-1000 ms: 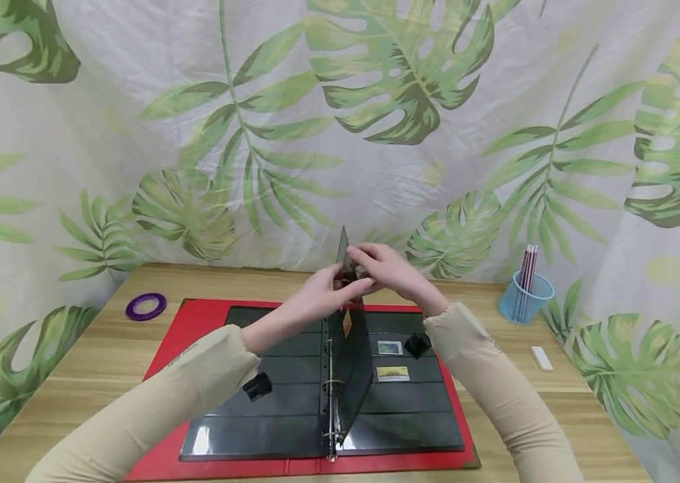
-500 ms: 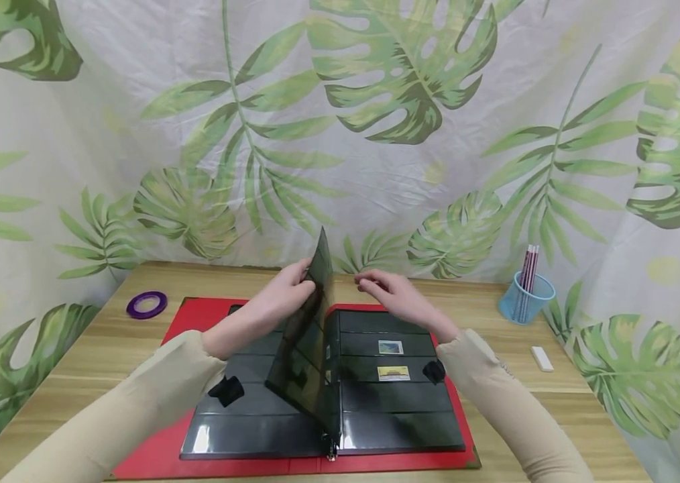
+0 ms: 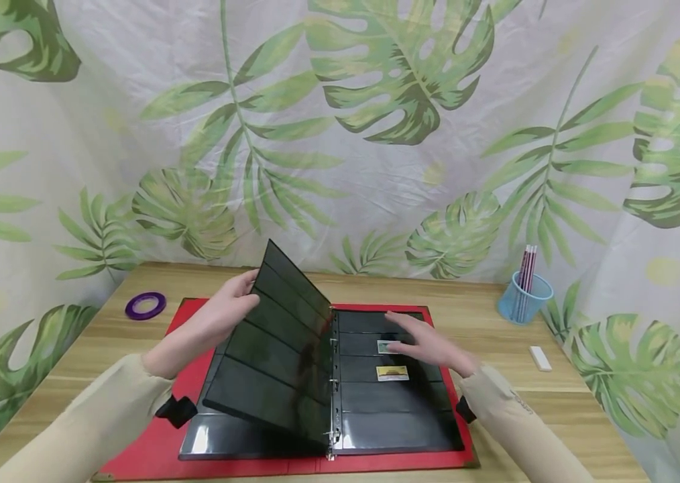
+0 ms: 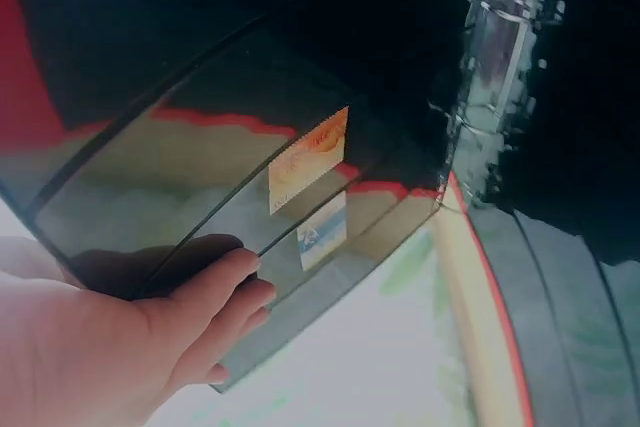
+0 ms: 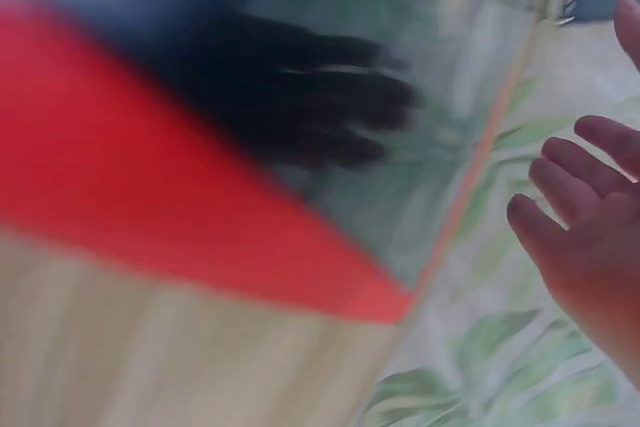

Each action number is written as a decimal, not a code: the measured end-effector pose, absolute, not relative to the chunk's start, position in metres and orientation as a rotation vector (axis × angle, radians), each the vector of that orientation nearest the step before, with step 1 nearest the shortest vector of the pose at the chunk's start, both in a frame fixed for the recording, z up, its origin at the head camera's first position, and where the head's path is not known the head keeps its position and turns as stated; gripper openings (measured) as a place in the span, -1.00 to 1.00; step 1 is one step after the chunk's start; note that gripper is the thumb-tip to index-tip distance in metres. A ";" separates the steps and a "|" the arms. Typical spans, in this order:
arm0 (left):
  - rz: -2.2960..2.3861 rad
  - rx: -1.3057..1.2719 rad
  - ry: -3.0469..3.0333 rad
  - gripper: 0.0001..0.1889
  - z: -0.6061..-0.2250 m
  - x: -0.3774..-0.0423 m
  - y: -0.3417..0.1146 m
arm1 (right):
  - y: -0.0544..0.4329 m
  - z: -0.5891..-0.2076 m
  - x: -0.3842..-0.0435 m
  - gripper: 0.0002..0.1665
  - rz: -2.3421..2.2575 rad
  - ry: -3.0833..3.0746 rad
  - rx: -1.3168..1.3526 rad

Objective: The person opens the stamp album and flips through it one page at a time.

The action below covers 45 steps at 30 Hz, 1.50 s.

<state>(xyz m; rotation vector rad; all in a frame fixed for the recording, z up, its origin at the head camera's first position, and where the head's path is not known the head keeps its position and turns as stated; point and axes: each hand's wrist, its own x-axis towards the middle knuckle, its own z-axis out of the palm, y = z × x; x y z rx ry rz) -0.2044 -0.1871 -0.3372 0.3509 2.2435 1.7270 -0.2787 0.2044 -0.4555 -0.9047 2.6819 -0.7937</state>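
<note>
A red stamp album point(image 3: 147, 443) lies spread on the table, with black pocket pages on metal rings point(image 3: 334, 384). My left hand point(image 3: 210, 322) pinches the outer edge of a raised black page point(image 3: 279, 335), thumb on one face and fingers behind. That page leans left over the left-hand page. On its underside, the left wrist view shows an orange stamp point(image 4: 309, 159) and a blue-and-white stamp point(image 4: 323, 231). My right hand point(image 3: 433, 345), fingers extended, hovers over the right-hand page point(image 3: 400, 422). A yellow stamp point(image 3: 392, 373) sits in that page's pocket; a small stamp point(image 3: 383, 346) above is partly covered by the thumb.
A purple tape roll point(image 3: 145, 306) lies at the table's back left. On the right stand a blue mesh cup point(image 3: 524, 302) of pencils and, nearer, a white eraser point(image 3: 540, 358). Behind the table hangs a leaf-patterned cloth point(image 3: 376, 168).
The raised page has swung from upright over to the left, carried by my left hand. My right hand has let go of it and moved right and down over the right-hand page.
</note>
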 end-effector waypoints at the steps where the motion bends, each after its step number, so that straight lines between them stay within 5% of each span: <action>1: 1.737 0.345 2.233 -0.32 -0.340 -0.204 -0.191 | 0.209 -0.460 -0.280 -0.09 -0.785 2.688 -0.900; 17: 1.680 0.226 2.308 -0.28 -0.381 -0.194 -0.229 | 0.252 -0.484 -0.301 0.17 -0.654 2.758 -0.792; 45: 1.107 0.196 3.003 -0.13 -0.471 -0.201 -0.244 | 0.258 -0.491 -0.309 0.23 -0.577 2.772 -0.783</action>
